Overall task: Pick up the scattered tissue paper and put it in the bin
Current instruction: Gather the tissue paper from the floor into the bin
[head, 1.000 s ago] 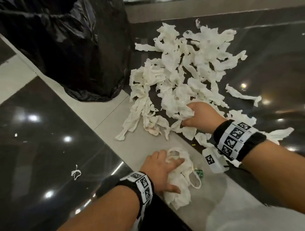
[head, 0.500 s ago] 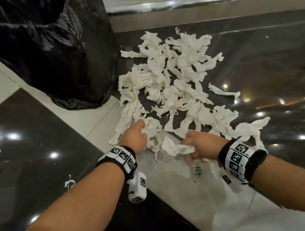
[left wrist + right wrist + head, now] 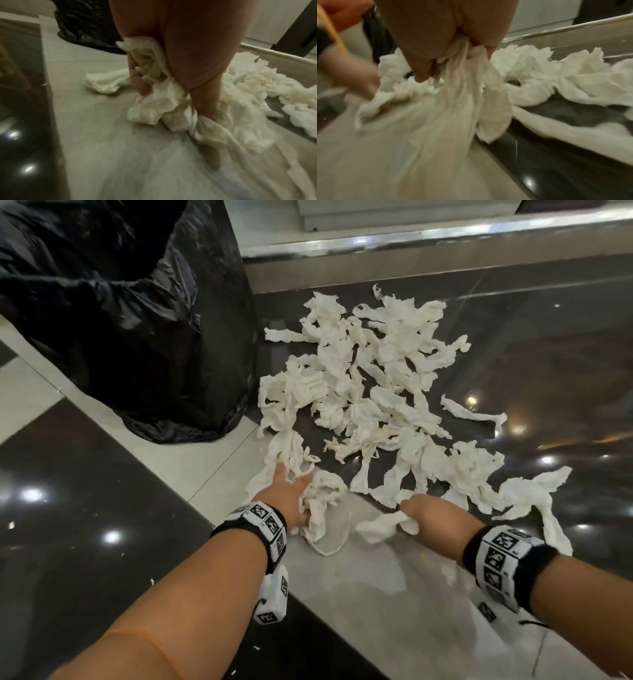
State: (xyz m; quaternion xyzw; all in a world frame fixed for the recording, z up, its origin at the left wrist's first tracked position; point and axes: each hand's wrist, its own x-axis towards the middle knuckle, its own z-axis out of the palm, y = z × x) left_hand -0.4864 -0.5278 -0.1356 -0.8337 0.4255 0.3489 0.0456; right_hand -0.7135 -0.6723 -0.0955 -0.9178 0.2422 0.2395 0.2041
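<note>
My left hand (image 3: 289, 494) clutches a crumpled white tissue wad (image 3: 323, 498), my right hand (image 3: 433, 517) a tissue strip (image 3: 383, 527); the black-bagged bin (image 3: 137, 320) stands far-left (nearer my left).

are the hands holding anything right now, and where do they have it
Both hold tissue. The left hand grips a crumpled wad bunched in its palm; the right hand grips a strip by its gathered end, the rest trailing loose.

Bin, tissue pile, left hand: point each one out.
bin (image 3: 144, 313), head view, on the black liner's side.
tissue pile (image 3: 370, 392), head view, on the middle of the heap.
left hand (image 3: 287, 494), head view, on the back of the hand.
</note>
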